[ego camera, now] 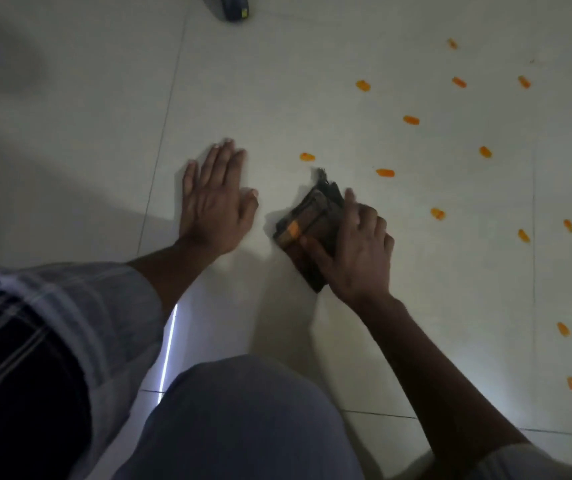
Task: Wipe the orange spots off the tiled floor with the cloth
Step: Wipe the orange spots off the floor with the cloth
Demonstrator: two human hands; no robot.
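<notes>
Head-view coverage runs, at the far left, from a striped sleeve (35, 306) to the left hand (215, 199), which is laid flat on the tiled floor (277, 81) with its fingers straight and spread, holding nothing. From that placement it is judged that the hand is set down as a prop, so that weight can be carried while the other arm works.

Just to its right, and apart from it, a dark folded cloth (307, 226) is pressed against the floor. An orange smear is seen on its upper face, which is judged to be residue already picked up. The cloth is held by the right hand (357, 251), whose thumb is laid over the top of the fold and whose fingers are curled round its right edge; the fold is thereby kept tight and a firm pad is offered to the tile.

Further right, the orange spots (385, 173) are scattered across the floor, the nearest just beyond the cloth's far end and the rest well apart toward the right edge. None is touched by the cloth, so most of the wiping is judged still to be done.

A dark object (236, 6) is cut off at the top edge and cannot be identified. A bent knee (243, 427) is seen at the bottom. No container is seen anywhere.
</notes>
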